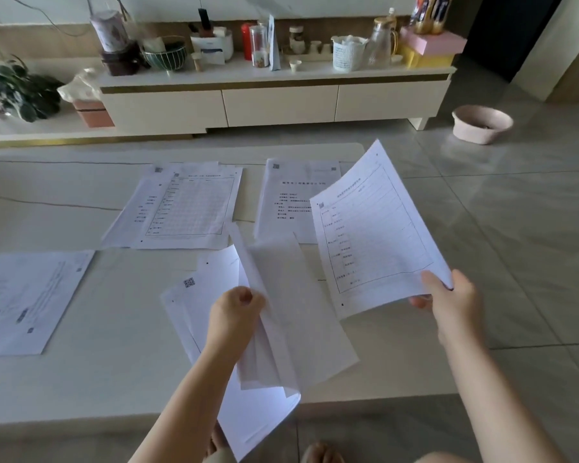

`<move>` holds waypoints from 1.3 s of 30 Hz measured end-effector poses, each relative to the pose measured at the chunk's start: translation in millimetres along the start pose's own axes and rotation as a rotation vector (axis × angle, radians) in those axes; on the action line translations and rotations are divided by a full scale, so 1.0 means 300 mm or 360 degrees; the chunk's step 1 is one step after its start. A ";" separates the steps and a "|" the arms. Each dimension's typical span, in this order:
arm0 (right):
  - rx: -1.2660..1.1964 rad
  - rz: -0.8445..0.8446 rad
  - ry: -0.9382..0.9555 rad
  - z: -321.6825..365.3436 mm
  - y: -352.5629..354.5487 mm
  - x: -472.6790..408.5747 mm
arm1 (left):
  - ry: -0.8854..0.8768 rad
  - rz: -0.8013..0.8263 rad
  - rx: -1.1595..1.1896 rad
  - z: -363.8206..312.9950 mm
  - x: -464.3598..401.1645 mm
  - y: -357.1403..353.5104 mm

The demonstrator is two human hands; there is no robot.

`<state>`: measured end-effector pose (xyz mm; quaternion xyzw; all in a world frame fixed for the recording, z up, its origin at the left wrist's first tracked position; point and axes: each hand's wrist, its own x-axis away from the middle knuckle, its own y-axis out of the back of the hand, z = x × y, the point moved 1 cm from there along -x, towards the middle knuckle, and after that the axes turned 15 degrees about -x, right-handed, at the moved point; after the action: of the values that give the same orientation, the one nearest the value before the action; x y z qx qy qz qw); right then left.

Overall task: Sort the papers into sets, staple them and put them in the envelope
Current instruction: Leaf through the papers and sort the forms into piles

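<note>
My left hand (236, 312) grips a loose bundle of white papers (281, 322) above the near part of the white table (114, 362). My right hand (448, 295) pinches the lower corner of a single printed form (375, 235), held tilted over the table's right edge. Three sorted piles lie flat on the table: one with a grid table (188, 205) at the back middle, one with a title page (288, 195) at the back right, partly hidden by the held form, and one (27, 302) at the near left. No stapler or envelope is in view.
A low white cabinet (274, 101) behind the table carries jars, a basket, a glass jug and boxes. A pink basin (482, 123) sits on the tiled floor at the right. A potted plant (20, 88) stands at the far left. My bare feet (318, 452) show below the table edge.
</note>
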<state>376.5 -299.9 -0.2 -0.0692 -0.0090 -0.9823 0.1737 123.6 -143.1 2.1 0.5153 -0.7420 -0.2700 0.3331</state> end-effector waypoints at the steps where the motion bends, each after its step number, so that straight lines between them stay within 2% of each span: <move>1: -0.0085 0.0013 -0.0021 0.014 -0.009 0.013 | 0.0005 -0.0009 0.0002 0.003 0.001 0.008; 6: -0.0250 0.0175 -0.0151 0.034 -0.070 0.063 | 0.0039 -0.0041 0.0058 0.018 0.000 0.060; 15: 0.0111 0.0550 -0.0333 -0.028 -0.161 0.113 | 0.0063 -0.0082 0.0246 0.074 -0.002 0.151; 19: 0.0073 0.0713 -0.0590 -0.045 -0.214 0.154 | 0.0025 -0.0117 0.0292 0.073 -0.015 0.172; 24: 0.0323 0.1018 -0.0673 -0.072 -0.252 0.206 | 0.0031 -0.0008 0.0362 0.066 -0.026 0.154; 32: 0.0590 0.1067 -0.0634 -0.071 -0.243 0.195 | -0.0074 0.0153 0.0221 0.038 -0.038 0.059; 37: 0.0715 0.0877 -0.0538 -0.088 -0.229 0.150 | -0.0213 0.0193 0.0030 0.013 -0.028 -0.006; 39: 0.0732 0.0886 -0.0470 -0.092 -0.235 0.147 | -0.0218 0.0198 -0.0028 0.006 -0.025 -0.017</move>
<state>307.6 -249.9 -21.0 -0.1690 -0.2346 -0.8495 0.4413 127.1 -137.7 -4.4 0.4454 -0.7913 -0.2900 0.3022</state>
